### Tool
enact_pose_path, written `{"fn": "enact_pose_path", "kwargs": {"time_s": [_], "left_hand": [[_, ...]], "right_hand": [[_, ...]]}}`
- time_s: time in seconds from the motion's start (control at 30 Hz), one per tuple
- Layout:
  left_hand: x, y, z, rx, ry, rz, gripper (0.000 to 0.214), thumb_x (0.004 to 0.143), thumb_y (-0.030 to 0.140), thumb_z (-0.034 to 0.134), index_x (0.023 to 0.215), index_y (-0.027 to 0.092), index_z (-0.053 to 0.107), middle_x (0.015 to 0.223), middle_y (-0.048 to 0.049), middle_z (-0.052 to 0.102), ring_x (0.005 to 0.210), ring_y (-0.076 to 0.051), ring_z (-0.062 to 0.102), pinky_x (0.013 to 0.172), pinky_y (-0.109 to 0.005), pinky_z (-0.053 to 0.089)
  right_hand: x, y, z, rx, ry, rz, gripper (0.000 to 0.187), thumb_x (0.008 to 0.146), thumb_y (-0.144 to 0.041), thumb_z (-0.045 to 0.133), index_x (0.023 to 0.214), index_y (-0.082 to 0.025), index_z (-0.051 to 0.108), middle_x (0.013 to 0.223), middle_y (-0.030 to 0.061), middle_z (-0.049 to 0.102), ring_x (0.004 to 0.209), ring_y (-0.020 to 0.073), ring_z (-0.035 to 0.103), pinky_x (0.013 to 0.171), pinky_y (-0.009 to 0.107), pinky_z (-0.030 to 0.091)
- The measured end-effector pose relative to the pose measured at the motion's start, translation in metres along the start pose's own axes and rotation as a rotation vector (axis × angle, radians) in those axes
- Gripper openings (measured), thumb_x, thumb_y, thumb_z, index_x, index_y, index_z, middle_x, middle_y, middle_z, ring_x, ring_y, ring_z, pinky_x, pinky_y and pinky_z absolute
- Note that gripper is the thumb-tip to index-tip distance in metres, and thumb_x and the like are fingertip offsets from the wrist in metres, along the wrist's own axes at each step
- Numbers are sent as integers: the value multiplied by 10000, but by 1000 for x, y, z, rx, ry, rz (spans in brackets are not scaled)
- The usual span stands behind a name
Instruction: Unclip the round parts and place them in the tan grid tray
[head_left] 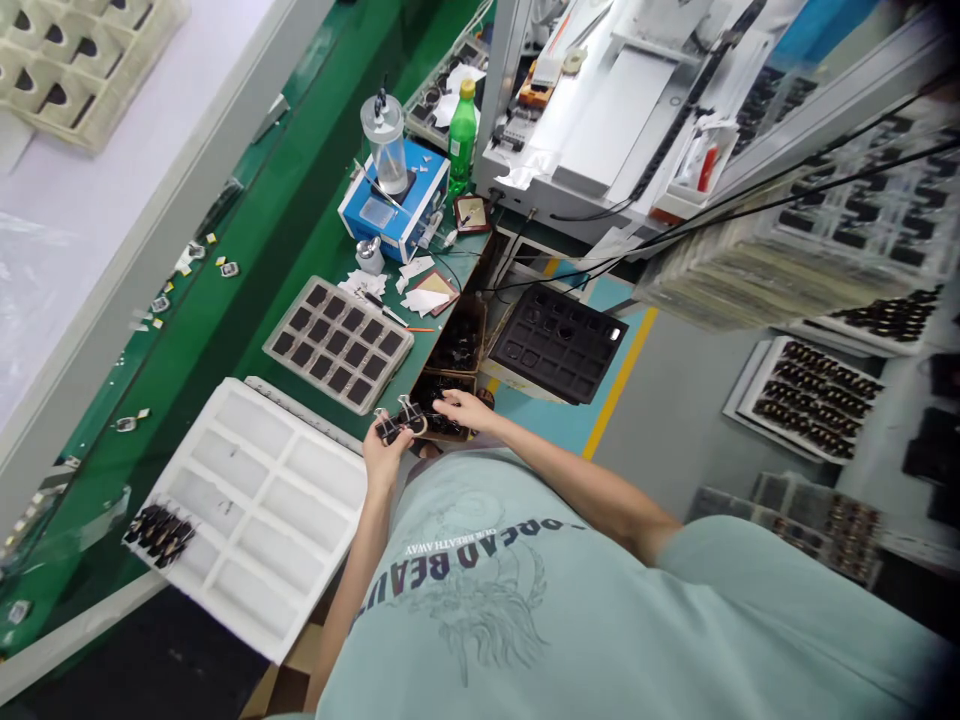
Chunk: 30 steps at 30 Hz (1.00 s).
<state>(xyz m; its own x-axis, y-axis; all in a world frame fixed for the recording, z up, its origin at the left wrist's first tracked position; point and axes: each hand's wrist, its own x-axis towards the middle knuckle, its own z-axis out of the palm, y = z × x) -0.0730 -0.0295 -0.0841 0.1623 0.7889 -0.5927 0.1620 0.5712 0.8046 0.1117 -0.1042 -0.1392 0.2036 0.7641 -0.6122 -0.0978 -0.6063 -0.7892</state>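
Note:
My left hand [384, 452] is closed on a small bunch of black binder clips [400, 424] with silver handles, at the near edge of the green bench. My right hand [463, 408] lies just to the right, its fingers curled over a box of dark small parts [439, 392] and touching the clips. A white foam tray [264, 505] with several compartments is to the left of my left hand. One corner compartment holds a pile of black clips [159, 532].
A grey tray of dark squares [337, 343] sits beyond the foam tray. Behind it are a blue device with a clear jar [394, 200] and a green bottle [463, 125]. A black moulded tray [559, 340] and stacked part trays [814, 395] lie right.

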Motion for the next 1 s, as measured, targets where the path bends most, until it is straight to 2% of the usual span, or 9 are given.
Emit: {"fn": "enact_pose_path", "kwargs": {"time_s": [0.07, 0.13, 0.23, 0.37, 0.53, 0.63, 0.73, 0.83, 1.0], "left_hand": [[-2, -2, 3, 129, -120, 33, 754, 505, 208, 911, 1193, 159, 607, 925, -55, 722, 826, -207, 697, 804, -368, 580], [-3, -3, 7, 231, -185, 87, 762, 516, 196, 903, 1217, 156, 610, 1042, -89, 725, 908, -228, 693, 884, -393, 558], [-5, -2, 16, 299, -223, 128, 782, 553, 181, 884, 1276, 153, 586, 1134, -117, 710, 959, -245, 687, 959, -428, 523], [-8, -1, 25, 297, -321, 97, 851, 579, 180, 867, 1361, 145, 532, 1161, -134, 700, 948, -247, 695, 959, -441, 520], [-8, 3, 35, 454, -470, 83, 942, 562, 160, 852, 1431, 115, 492, 1311, -184, 636, 1039, -286, 674, 986, -442, 499], [-6, 6, 42, 527, -545, 126, 968, 541, 154, 854, 1441, 112, 501, 1396, -199, 580, 1155, -329, 622, 1031, -453, 463], [-3, 6, 52, 536, -591, 113, 975, 547, 161, 856, 1450, 103, 492, 1425, -209, 554, 1179, -338, 608, 1030, -449, 461], [-1, 4, 62, 531, -632, 78, 990, 542, 145, 859, 1455, 99, 479, 1349, -195, 612, 1079, -301, 649, 971, -417, 492], [-4, -3, 60, 419, -674, -55, 943, 573, 94, 833, 1447, 102, 478, 929, -83, 734, 783, -199, 668, 791, -347, 536]], "right_hand": [[-3, -11, -1, 242, -132, -51, 515, 817, -607, 669, 1132, -201, 698, 1139, 107, 722, 948, 210, 691, 786, 303, 545], [-7, -20, 0, 327, -171, -116, 470, 777, -588, 707, 1006, -179, 743, 1025, 90, 750, 888, 209, 689, 765, 305, 544], [-13, -24, 0, 314, -9, -158, 407, 714, -543, 757, 824, -151, 767, 837, 72, 753, 784, 217, 670, 738, 329, 535], [-24, -19, -10, 398, 125, -107, 426, 698, -539, 765, 877, -153, 769, 869, 87, 752, 799, 225, 671, 725, 340, 539], [-32, -26, -28, 315, -61, -100, 481, 716, -512, 768, 1071, -191, 728, 881, 41, 729, 765, 170, 645, 630, 257, 505], [-35, -35, -32, 122, -184, -159, 426, 707, -518, 778, 903, -141, 759, 722, 25, 693, 620, 133, 577, 543, 230, 425], [-39, -39, -37, 104, -204, -186, 426, 718, -548, 757, 797, -130, 769, 659, 25, 679, 565, 127, 552, 512, 235, 388], [-43, -38, -45, 153, -184, -167, 432, 713, -561, 761, 790, -137, 780, 666, 32, 698, 568, 142, 575, 530, 250, 418], [-35, -29, -60, 110, -36, -177, 473, 734, -612, 734, 813, -146, 765, 680, 25, 687, 596, 154, 586, 555, 264, 442]]}}
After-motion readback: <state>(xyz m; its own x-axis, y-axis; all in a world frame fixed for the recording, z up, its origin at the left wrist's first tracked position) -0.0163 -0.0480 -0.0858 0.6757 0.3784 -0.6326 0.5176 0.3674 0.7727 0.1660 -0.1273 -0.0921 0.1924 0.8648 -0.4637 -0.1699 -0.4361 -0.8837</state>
